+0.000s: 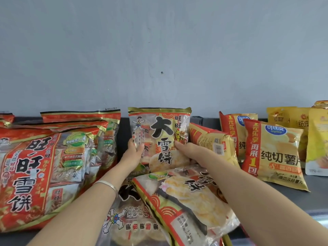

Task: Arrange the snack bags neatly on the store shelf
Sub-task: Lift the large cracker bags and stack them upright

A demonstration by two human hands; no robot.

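**Snack bags on a dark shelf, one held upright by two hands**

Grey painted wall (159, 50) fills the upper half of the view; below it runs a dark grey shelf surface (316, 192) crowded with bags.

Largest items: a row of big red-and-gold rice-cracker multipacks (40, 174) at left, standing one behind another and leaning back, each with a clear window showing small inner packets. At lower centre, two clear rice-cracker bags with red and gold trim (177, 201) lie flat and overlapping, the upper one skewed diagonally; round pale crackers show through the film.

At centre, the upright clear rice-cracker bag with gold top seal and bold black characters (159, 137) stands near the wall, its base hidden behind the flat bags. Just right of it, a yellow-and-red bag (213, 141) lies tipped on its side. Further right stand two yellow potato-chip bags with red side stripes (273, 153), one in front of the other, then several plain yellow pouches (316, 144) at the edge.

Hands: the left hand (134, 151), wrist bearing a thin silver bangle (108, 185), pinches the upright bag's left edge, thumb on its front. The right hand (188, 150) presses the bag's right edge, fingers mostly hidden behind the bag.
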